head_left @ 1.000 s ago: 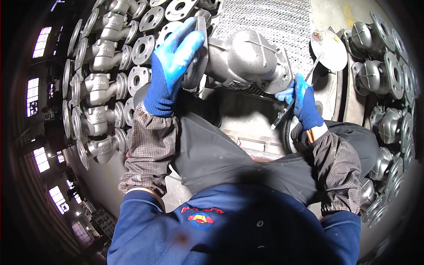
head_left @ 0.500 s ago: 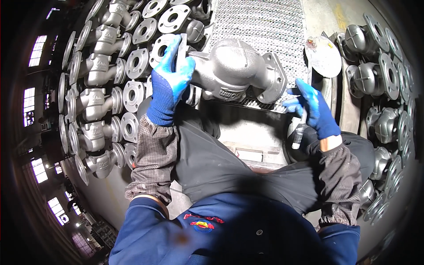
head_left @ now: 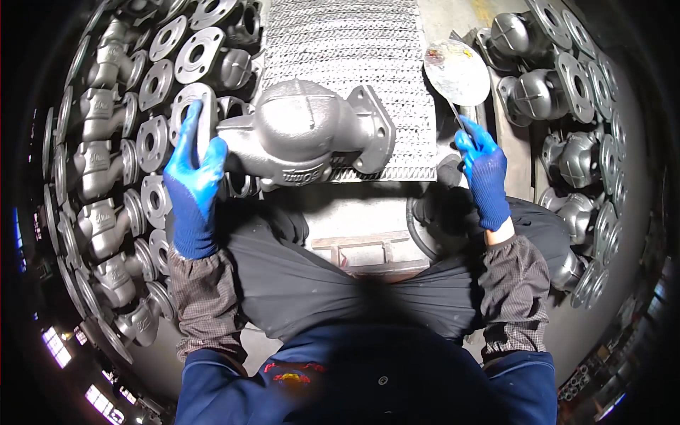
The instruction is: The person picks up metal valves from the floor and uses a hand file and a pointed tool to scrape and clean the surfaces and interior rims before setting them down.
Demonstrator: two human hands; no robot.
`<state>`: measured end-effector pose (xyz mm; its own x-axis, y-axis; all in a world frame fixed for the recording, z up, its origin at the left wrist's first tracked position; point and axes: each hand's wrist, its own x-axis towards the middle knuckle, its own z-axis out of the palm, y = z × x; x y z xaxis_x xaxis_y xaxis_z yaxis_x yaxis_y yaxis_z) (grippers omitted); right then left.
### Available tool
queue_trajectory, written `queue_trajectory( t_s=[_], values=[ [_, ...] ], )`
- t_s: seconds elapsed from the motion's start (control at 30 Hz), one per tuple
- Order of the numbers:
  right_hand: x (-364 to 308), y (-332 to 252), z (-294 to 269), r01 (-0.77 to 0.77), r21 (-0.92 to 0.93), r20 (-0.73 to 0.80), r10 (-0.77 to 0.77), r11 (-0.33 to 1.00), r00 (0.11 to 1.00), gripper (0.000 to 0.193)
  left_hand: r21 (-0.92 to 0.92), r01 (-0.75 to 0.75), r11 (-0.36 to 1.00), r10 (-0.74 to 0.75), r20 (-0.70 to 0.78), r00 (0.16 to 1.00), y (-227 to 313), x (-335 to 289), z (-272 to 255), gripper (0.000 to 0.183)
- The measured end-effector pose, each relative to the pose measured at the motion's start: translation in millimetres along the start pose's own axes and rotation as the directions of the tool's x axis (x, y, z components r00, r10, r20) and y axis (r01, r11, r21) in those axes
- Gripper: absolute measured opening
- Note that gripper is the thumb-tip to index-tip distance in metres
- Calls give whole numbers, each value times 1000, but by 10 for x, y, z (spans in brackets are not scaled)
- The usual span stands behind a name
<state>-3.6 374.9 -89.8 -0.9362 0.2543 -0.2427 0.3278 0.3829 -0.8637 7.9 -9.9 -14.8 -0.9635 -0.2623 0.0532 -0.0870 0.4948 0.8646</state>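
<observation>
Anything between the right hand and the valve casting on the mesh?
Nothing visible. The left hand already has its grip on the left flange of the grey valve casting, which lies on the mesh mat. The right hand is apart from it, holding a thin tool; only bare mesh lies between.

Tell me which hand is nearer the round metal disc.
Right. The right hand sits just below the disc, holding a thin tool that reaches it. The left hand is far across, gripping the valve body's flange.
</observation>
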Motion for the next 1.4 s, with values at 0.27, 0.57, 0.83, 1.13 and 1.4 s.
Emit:
queue_trajectory(
  t_s=[0.27,0.57,0.83,1.13,1.4],
  values=[
    [496,460,-51,100,-187,-142,-128,977,982,28,23,-68,997,67,47,997,96,50,30,48],
    [551,362,57,96,-613,-74,-178,784,981,35,132,-94,987,92,19,996,168,80,48,47],
    [601,365,87,49,-567,-125,-145,823,981,30,106,-47,993,45,23,999,190,72,82,52],
    [631,460,88,119,-511,-51,-168,851,984,34,184,-77,980,74,26,997,186,77,60,49],
    [629,428,142,43,-419,-71,-79,907,994,31,121,-72,990,70,15,997,163,91,38,48]
  ],
)
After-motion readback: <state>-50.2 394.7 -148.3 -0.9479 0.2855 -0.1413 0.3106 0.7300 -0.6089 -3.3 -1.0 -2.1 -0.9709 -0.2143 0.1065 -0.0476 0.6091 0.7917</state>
